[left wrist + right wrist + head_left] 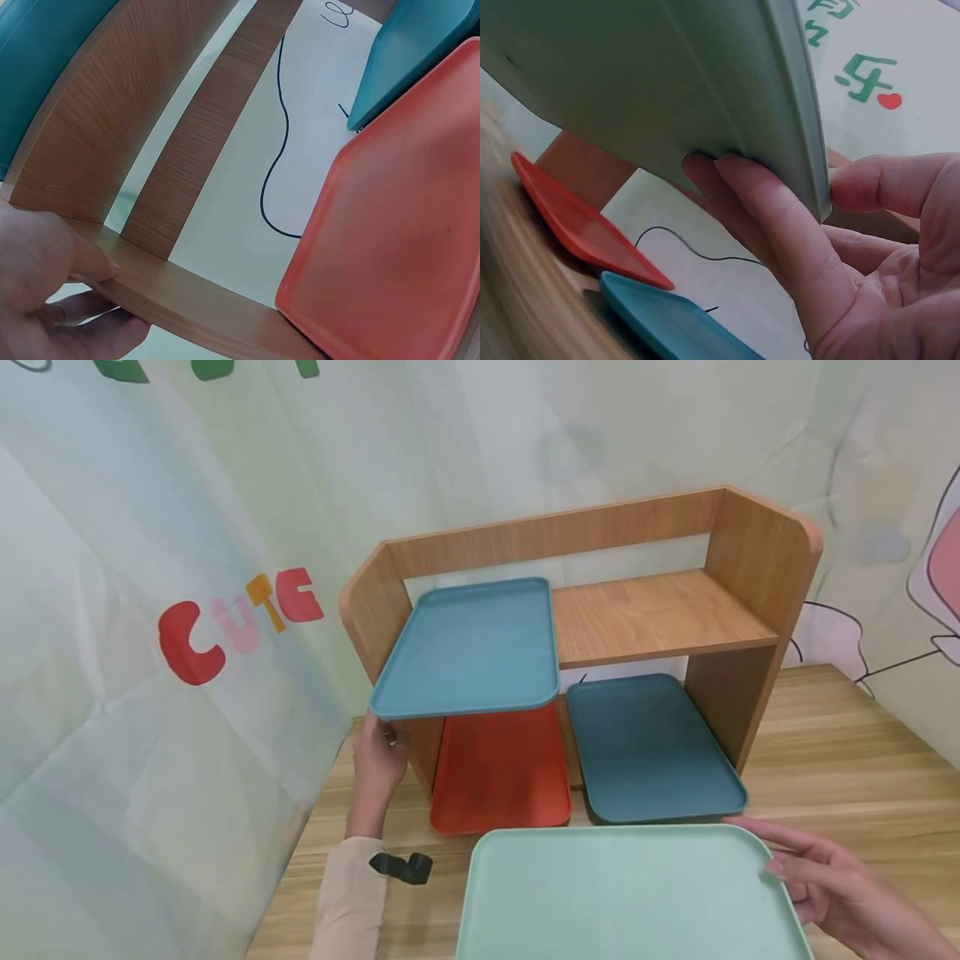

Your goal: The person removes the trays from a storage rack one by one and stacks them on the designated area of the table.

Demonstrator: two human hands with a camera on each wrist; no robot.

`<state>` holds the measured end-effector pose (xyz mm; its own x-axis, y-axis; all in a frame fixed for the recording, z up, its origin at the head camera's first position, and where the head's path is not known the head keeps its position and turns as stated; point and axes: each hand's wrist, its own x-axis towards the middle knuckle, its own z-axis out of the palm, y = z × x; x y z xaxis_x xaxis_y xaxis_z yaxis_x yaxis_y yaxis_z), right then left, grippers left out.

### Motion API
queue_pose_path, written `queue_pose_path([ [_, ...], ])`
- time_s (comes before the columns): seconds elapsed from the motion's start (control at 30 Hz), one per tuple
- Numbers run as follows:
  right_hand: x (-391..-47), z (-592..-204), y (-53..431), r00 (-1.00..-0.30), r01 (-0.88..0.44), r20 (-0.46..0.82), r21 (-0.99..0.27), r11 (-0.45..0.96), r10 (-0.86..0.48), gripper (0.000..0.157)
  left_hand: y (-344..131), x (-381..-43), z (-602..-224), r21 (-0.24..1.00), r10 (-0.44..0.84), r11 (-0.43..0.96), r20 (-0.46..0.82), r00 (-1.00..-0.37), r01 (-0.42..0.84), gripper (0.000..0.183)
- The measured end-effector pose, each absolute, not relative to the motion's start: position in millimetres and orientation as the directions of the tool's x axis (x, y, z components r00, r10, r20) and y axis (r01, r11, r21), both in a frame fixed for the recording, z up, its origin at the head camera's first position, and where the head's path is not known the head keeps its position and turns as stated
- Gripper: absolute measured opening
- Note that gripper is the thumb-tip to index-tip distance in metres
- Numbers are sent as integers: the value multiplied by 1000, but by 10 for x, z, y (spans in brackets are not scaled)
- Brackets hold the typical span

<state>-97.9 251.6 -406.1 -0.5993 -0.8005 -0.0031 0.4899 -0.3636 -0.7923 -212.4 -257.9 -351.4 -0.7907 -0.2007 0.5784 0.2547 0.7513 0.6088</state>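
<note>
My right hand [832,881] pinches the right edge of a light green tray [630,893]. In the right wrist view, the thumb is on one face of that tray and the fingers on the other. My left hand [381,756] is below the front left corner of a blue tray [472,647]. In the left wrist view, its thumb and fingers grip the edge of the side panel [195,307] of a wooden desk shelf [667,614]. The blue tray lies on the shelf's upper board, jutting past its front edge.
In the lower part of the shelf, a red-orange tray [502,768] lies on the left and a dark teal tray [660,752] on the right. The shelf stands on a wood-grain table [840,735]. A printed cloth [247,527] hangs behind and to the left.
</note>
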Motion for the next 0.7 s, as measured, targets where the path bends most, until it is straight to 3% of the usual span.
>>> queue_pose_path([
  [0.7, -1069, -4289, 2289, -600, 514, -81, -802, -305, -796, 51, -2597, -2127, -3529, 630, -207, 741, 542, -814, 231, 37],
])
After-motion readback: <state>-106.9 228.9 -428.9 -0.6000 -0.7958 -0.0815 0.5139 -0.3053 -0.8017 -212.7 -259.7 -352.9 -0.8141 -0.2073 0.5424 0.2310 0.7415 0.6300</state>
